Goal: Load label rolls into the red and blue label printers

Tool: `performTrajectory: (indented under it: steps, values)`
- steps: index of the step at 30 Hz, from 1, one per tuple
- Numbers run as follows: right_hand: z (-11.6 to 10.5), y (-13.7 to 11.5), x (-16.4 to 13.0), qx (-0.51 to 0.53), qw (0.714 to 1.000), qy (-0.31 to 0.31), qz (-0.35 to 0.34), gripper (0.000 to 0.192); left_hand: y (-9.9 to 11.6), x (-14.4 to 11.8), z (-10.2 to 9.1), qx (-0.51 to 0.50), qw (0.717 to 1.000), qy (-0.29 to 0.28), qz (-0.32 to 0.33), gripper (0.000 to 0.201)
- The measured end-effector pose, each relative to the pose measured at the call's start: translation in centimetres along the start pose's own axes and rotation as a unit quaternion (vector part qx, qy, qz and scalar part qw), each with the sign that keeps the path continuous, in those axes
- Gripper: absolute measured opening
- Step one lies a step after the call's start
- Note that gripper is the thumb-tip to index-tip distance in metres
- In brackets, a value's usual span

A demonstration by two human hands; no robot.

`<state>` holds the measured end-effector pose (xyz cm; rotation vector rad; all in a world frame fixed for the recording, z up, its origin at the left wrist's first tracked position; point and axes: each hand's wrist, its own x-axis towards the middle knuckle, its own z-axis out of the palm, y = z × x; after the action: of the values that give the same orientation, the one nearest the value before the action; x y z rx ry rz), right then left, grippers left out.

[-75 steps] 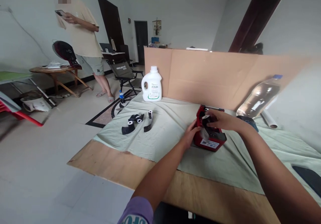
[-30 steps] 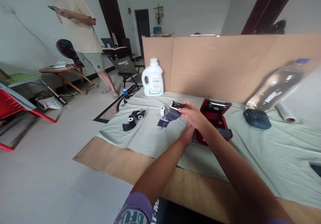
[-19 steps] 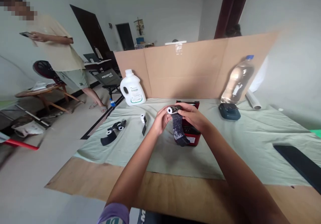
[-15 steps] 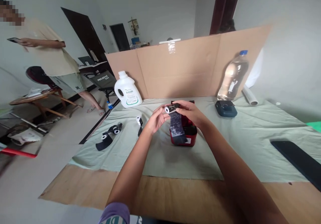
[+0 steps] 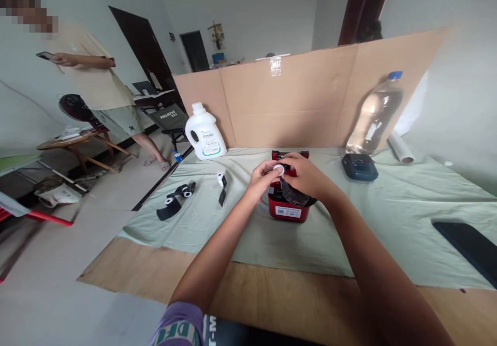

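Tabletop's a wooden board [image 5: 295, 304] with a pale green cloth [image 5: 388, 222] spread over most of it; bare wood shows along the near edge at the bottom of the frame. A folded cardboard screen [image 5: 310, 98] stands along the far edge and walls off the back, so the cloth to the right of centre is the widest bare patch.

Dead centre, both hands are up over a red label printer [image 5: 288, 209] sitting on the cloth. Left hand [image 5: 262, 178] and right hand [image 5: 306, 178] are both curled shut around a small paper roll [image 5: 278, 168], white core end facing the camera, with a dark strip of it trailing down under the right hand onto the printer's top.

Left of that on the cloth: one loose roll [image 5: 221, 179] with a dark tail, and further left a little pile of rolls [image 5: 174, 201]. A white jug [image 5: 205, 133] stands at the cloth's far left corner by the cardboard. Right of centre there's a dark blue printer [image 5: 359, 167], a clear bottle [image 5: 375, 116] leaning on the cardboard and a white tube [image 5: 402, 148] behind it. A black flat thing [image 5: 466, 242] lies near the right edge.

Upper left, off the table, another person [image 5: 97, 87] stands on the tiled floor holding a phone, well apart, beside a low wooden table [image 5: 73, 141] and a folding chair [image 5: 171, 121].
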<state>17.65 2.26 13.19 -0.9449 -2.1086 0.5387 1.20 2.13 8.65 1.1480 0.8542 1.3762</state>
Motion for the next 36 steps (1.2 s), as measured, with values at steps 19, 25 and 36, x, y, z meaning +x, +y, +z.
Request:
performTrajectory:
  steps: [19, 25, 36]
  values:
    - [0.1, -2.3, 0.3, -0.094, 0.986, -0.027, 0.137, 0.006, 1.1, -3.1, 2.4, 0.516, 0.815, 0.087, 0.25, 0.046]
    - [0.4, -4.3, 0.3, -0.109, 0.989, 0.008, 0.104, 0.007, 2.0, -4.1, 2.7, 0.616, 0.739, 0.121, 0.246, 0.041]
    - [1.5, -4.2, 0.3, -0.135, 0.988, 0.02, 0.078, 0.009, 3.3, -4.6, 2.9, 0.669, 0.698, 0.131, 0.218, 0.036]
